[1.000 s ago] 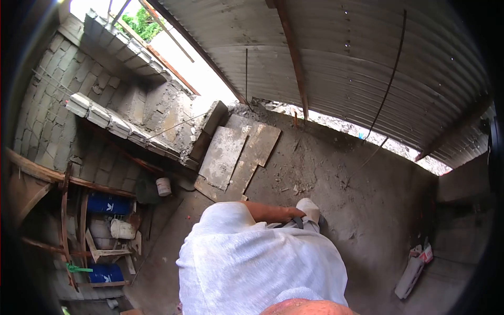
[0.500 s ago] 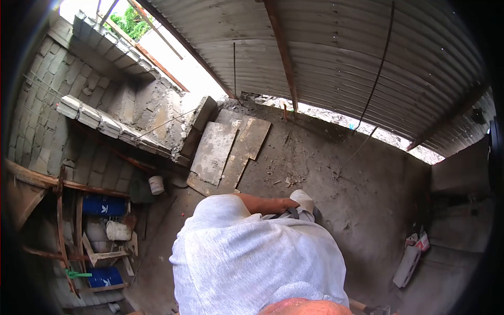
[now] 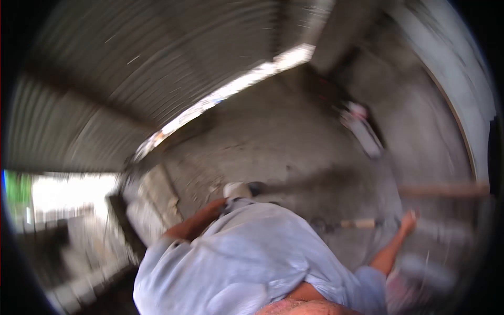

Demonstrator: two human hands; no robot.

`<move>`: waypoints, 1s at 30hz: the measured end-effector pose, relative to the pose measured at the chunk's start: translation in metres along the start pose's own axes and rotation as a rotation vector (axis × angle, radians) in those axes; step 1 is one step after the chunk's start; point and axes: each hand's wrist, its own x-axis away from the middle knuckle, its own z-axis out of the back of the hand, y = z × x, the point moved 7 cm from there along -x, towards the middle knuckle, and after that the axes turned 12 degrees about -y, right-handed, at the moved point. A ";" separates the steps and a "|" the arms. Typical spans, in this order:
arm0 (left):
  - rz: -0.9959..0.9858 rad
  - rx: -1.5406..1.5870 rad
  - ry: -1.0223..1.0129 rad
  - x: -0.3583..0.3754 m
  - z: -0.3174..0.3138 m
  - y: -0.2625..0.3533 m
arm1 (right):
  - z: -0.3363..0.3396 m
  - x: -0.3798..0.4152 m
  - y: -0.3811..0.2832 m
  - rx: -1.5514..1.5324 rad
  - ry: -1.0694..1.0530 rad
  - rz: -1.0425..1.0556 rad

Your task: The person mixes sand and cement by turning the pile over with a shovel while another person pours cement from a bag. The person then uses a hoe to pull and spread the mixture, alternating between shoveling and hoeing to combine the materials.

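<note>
I am looking down over my pale grey shirt [image 3: 247, 252]. My left hand [image 3: 220, 206] rests low in front of my body, against grey cloth and close to a whitish shoe [image 3: 236, 190]; its fingers are partly hidden and blurred. Out to the right, my right hand [image 3: 408, 222] is stretched away from my body at the end of a bare forearm. Motion smears its fingers, and I cannot make out anything in them. Nearest to it on the floor lies a tool with a light wooden handle [image 3: 358, 223], its dark end blurred.
A long pale block [image 3: 366, 137] with a red and white item [image 3: 357, 110] on it lies by the right wall. Flat boards [image 3: 157, 194] lie at the left on the dusty floor [image 3: 294, 163]. Corrugated sheeting [image 3: 173, 63] rises ahead, and a wooden beam [image 3: 443, 189] shows at right.
My view has swung to the right, so the boards now sit farther left and the block nearer. My right arm has come into view, stretched outward. My left hand stays near the shoe.
</note>
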 end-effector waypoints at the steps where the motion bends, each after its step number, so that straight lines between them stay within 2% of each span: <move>1: 0.084 0.202 -0.036 -0.015 0.003 -0.016 | 0.004 0.007 0.024 -0.104 0.029 -0.114; 2: 0.197 0.448 -0.068 -0.031 0.001 -0.029 | 0.017 0.021 0.027 -0.038 0.027 -0.125; 3: 0.316 0.689 -0.044 -0.040 0.002 -0.041 | 0.038 0.047 0.022 -0.203 0.092 -0.195; 5: 0.437 0.807 -0.051 -0.062 0.005 -0.048 | 0.043 0.068 0.061 -0.172 0.164 -0.356; 8: 0.539 0.752 -0.135 -0.081 0.009 -0.049 | 0.084 0.125 0.060 -0.294 0.228 -0.408; 10: 0.591 0.703 -0.184 -0.089 0.012 -0.050 | 0.100 0.161 0.071 -0.315 0.233 -0.559; 15: 0.704 0.566 -0.301 -0.121 0.017 -0.039 | 0.120 0.222 0.110 -0.336 0.391 -0.694; 19: 0.762 0.475 -0.379 -0.138 0.016 -0.030 | 0.127 0.274 0.139 -0.284 0.430 -0.817; 24: 0.791 0.397 -0.435 -0.149 0.017 -0.022 | 0.125 0.331 0.159 -0.294 0.426 -0.930; 28: 0.800 0.372 -0.441 -0.157 0.024 -0.013 | 0.122 0.356 0.175 -0.259 0.472 -0.896; 30: 0.799 0.363 -0.440 -0.159 0.027 -0.008 | 0.120 0.360 0.178 -0.285 0.328 -1.032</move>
